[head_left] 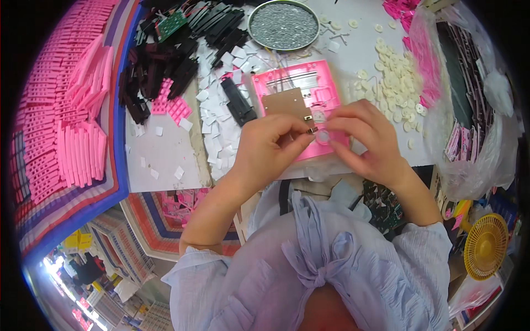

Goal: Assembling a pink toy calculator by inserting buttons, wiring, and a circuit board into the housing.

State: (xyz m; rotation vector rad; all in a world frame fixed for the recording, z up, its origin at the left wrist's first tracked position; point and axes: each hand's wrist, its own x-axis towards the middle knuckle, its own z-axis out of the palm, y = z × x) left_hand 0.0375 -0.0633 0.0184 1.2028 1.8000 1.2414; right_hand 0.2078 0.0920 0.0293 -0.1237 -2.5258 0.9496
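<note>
A pink plastic casing (307, 70) lies face down on the table in front of me, its inside showing. Over its left half sits a brown circuit board (286, 102) with thin wires at its top. My left hand (268, 143) reaches to the board's lower right corner, thumb and forefinger pinched at a small dark and metallic part; what they hold is too small to name. Beside a pale round piece (322, 137) in the casing's lower part is my right hand (372, 142), its fingers curved and apart, with nothing visible between them.
Left of the casing are a black plastic part (238, 102), scattered white squares (216, 132) and black parts (182, 71). A round tin of small metal screws (284, 25) stands behind. Cream discs (395, 83) are heaped right. Pink parts (81, 149) fill the far left; a yellow fan (486, 246) stands right.
</note>
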